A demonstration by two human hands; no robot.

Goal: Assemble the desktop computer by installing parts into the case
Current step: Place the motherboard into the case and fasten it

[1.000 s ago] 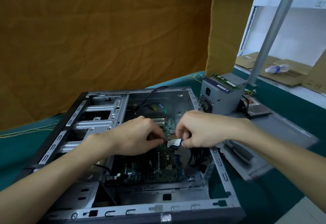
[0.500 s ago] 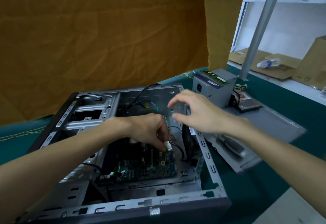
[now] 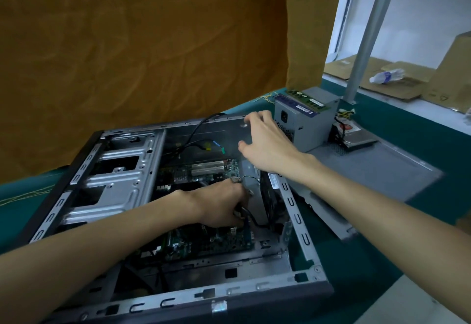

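I see left hand (image 3: 224, 206) pinching a cable connector (image 3: 239, 212) over the motherboard (image 3: 204, 242) mid-frame, right hand (image 3: 267, 142) spread, holding nothing, labels unreadable.

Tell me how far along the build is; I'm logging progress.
Done: the motherboard sits inside the case. In hand: the left hand grips a black cable over the board, while the right hand reaches, fingers open, toward the power supply. Left: that supply, the memory stick on it, and the side panel are outside the case.
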